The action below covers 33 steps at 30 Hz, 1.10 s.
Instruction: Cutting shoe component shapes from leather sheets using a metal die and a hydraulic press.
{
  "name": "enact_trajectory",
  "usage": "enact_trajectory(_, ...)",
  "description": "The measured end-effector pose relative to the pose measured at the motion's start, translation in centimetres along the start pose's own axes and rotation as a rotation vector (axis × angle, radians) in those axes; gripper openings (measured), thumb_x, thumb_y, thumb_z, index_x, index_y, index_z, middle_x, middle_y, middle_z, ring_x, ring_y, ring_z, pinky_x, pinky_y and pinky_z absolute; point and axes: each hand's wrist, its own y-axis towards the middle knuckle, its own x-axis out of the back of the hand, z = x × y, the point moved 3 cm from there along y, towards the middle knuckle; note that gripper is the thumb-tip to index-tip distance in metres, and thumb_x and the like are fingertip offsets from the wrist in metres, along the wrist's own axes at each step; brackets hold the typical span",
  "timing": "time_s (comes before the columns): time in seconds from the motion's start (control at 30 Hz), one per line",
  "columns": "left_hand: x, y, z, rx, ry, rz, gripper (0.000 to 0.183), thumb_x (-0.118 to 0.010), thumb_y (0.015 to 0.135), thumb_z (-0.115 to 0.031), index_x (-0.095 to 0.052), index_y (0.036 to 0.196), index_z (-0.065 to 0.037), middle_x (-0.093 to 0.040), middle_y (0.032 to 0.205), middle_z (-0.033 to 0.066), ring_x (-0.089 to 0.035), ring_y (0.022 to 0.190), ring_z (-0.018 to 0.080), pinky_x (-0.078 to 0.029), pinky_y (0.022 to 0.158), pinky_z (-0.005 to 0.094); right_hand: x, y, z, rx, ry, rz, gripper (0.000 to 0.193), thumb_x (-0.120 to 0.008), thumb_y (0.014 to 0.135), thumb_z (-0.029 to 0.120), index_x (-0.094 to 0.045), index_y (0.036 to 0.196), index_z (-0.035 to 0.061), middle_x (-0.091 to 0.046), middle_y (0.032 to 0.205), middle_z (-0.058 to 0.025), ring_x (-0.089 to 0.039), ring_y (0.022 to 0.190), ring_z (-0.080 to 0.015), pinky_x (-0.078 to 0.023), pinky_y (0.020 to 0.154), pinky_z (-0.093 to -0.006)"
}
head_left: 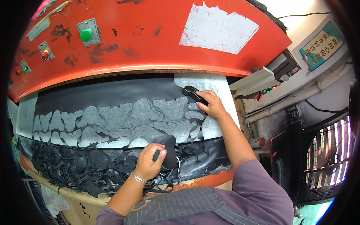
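Observation:
My right hand (212,105) grips a black cutting die (191,92), a curved band with a hollow middle, at the right end of the black sheet. That sheet (108,92) lies on a pale cutting board (225,93), and rows of cut-out shapes let the board show through. Lower down, nearer my body, my left hand (149,162) is closed around a stack of cut black pieces (170,150). The stack is held upright above the sheet's near edge. A white cord (178,165) hangs beside it.
Curly black offcuts (75,165) are heaped along the near edge. A red press beam (142,48) with a green button (86,35) and a red knob (45,55) spans the far side. A bracket (255,82) juts in at right, and a caged fan (328,152) stands beyond.

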Motion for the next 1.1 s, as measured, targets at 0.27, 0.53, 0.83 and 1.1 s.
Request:
enact_trajectory(0.27,14.0,-1.2,-4.0,-0.099,-0.272,-0.629,0.017,-0.048,0.098,-0.012,-0.049,0.083,-0.005,-0.048,0.071,0.0042,-0.050,0.066,0.0158,-0.045,0.069,0.0309,4.2,0.3,4.4,-0.145,0.011,-0.093,0.080,-0.078,0.070,0.025,-0.043,0.139,0.0049,-0.057,0.124,-0.0184,-0.051,0.114,-0.0334,-0.039,0.100,-0.0409)
enact_trajectory(0.53,40.9,-1.3,7.4,0.144,0.062,-1.127,0.037,-0.054,0.097,-0.028,-0.055,0.125,-0.003,-0.060,0.121,0.0136,-0.056,0.101,0.0205,-0.043,0.091,0.0321,-2.5,8.4,22.0,0.037,0.222,-0.005,0.054,-0.070,0.083,0.038,-0.056,0.127,0.0097,-0.067,0.101,-0.0121,-0.063,0.097,-0.0275,-0.050,0.085,-0.0380)
enact_trajectory(0.83,65.9,-1.2,7.5,0.047,0.528,-1.033,0.054,-0.053,0.097,-0.030,-0.041,0.143,-0.004,-0.057,0.131,0.0132,-0.051,0.118,0.0205,-0.034,0.100,0.0283,-5.8,22.3,35.5,0.119,0.106,-0.485,0.035,-0.068,0.085,0.025,-0.048,0.109,0.0093,-0.063,0.073,-0.0093,-0.064,0.063,-0.0313,-0.049,0.053,-0.0413)
enact_trajectory(1.1,39.7,-6.7,3.2,0.096,0.666,-0.399,0.029,-0.055,0.094,-0.031,-0.054,0.085,-0.003,-0.053,0.071,0.0039,-0.049,0.065,0.0166,-0.042,0.061,0.0324,-6.8,7.0,33.4,0.097,0.231,0.328,0.034,-0.066,0.085,0.035,-0.053,0.100,0.0071,-0.063,0.081,-0.0173,-0.063,0.077,-0.0407,-0.050,0.065,-0.0503)
